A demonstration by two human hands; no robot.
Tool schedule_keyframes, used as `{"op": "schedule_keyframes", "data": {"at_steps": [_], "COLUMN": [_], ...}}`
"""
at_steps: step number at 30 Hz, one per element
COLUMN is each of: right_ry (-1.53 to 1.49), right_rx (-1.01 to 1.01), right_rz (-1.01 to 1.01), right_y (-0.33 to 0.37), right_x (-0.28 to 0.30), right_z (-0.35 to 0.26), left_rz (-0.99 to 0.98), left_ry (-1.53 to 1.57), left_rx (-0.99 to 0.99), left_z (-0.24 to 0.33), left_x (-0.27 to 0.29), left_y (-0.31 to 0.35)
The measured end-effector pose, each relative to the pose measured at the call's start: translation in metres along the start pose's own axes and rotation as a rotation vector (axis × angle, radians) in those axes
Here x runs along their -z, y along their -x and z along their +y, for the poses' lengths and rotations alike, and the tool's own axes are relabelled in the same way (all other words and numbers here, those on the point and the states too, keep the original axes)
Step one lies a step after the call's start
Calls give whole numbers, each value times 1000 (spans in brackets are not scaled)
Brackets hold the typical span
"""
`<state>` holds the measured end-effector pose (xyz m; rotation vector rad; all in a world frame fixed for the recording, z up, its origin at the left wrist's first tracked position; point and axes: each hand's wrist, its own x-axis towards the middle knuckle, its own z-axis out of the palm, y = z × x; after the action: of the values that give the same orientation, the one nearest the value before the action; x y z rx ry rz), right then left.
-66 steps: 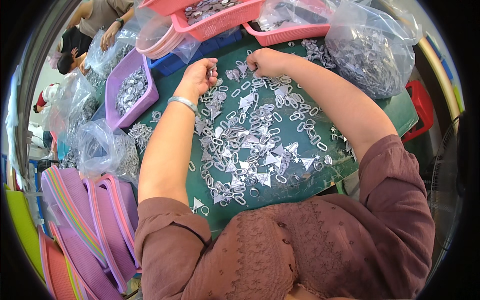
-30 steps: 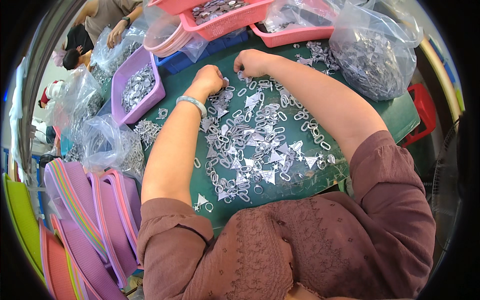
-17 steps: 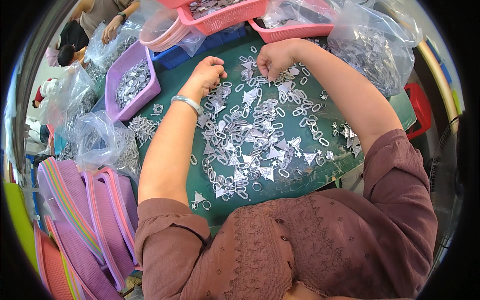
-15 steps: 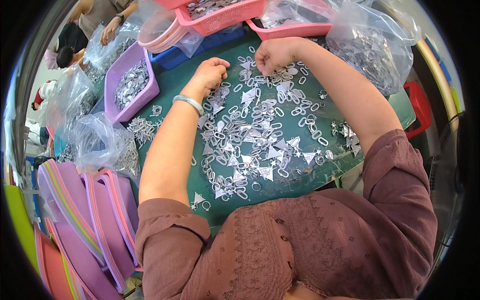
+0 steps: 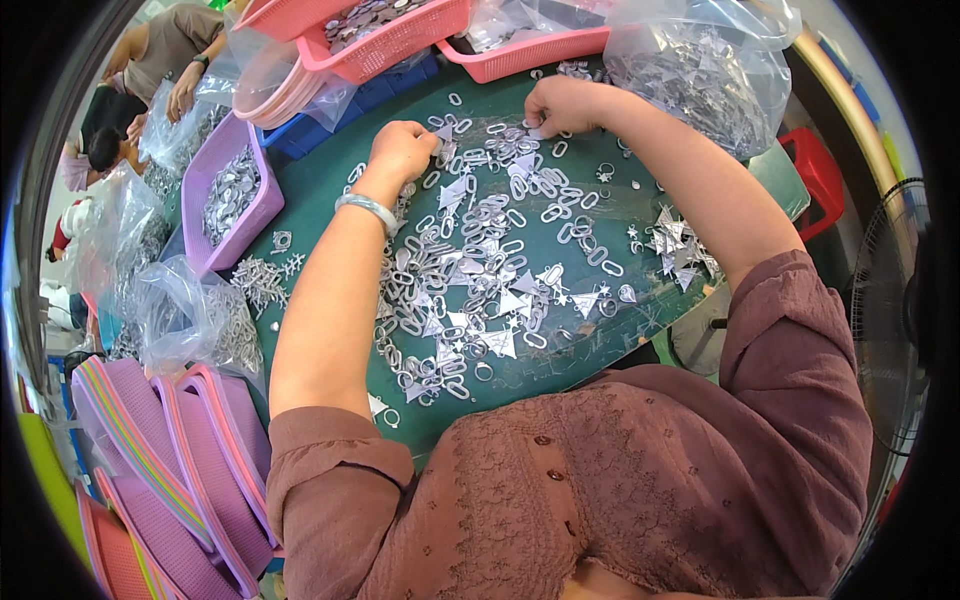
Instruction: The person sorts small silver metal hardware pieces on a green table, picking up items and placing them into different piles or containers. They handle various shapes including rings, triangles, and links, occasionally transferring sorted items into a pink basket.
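Two bare hands worked at the far edge of a heap of small silver metal pieces (image 5: 480, 270), oval links and flat triangles, spread over a green table (image 5: 320, 190). The left hand (image 5: 402, 150), a pale bangle (image 5: 367, 207) on its wrist, was curled nearly closed with fingertips pressed down among the links; whether it gripped one cannot be told. The right hand (image 5: 562, 105), just to the right of it and a little farther out, was bunched with fingers pinched narrow on a small silver piece at the pile's rim. Most of the pieces lay between the two forearms and nearer the body than both hands, with a smaller cluster of triangles (image 5: 680, 245) by the right elbow.

Beyond the left hand stood a pink basket (image 5: 400, 35) holding more metal parts, and a second pink tray (image 5: 525, 55) sat just beyond the right hand. A clear plastic bag (image 5: 700, 70) full of silver pieces rested to the right of the right hand. Left of the left hand sat a purple tray (image 5: 230, 195) of parts, with more clear bags (image 5: 185, 315) and a stack of purple trays (image 5: 170, 450) nearer the left elbow. Another person (image 5: 150, 70) sat well beyond the left hand.
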<state>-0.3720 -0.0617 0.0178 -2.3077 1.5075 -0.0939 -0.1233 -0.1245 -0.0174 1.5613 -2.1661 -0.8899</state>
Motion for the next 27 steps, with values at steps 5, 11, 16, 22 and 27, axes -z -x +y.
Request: {"op": "schedule_keyframes", "data": {"at_steps": [5,11,16,22,27], "right_ry": [-67,-1241,-1605,-324,-94], "right_rx": [8,-201,-141,50,149], "right_rz": [124,58,156,164,47], "right_y": [4,15,22,4,17], "right_x": [-18,-11,-8,-24,-16], "right_z": [8,12,0,-7,-4], "left_rz": [-212,-439,-444,-82,-178], "left_ry": [1034,1751,1382,-161,-364], "left_rx": [246,191,193,-335,-306], "left_z": [-1,8,29,55,66], "left_x": [7,8,-6,-38,-29], "left_y": [9,26,19,23,34]}}
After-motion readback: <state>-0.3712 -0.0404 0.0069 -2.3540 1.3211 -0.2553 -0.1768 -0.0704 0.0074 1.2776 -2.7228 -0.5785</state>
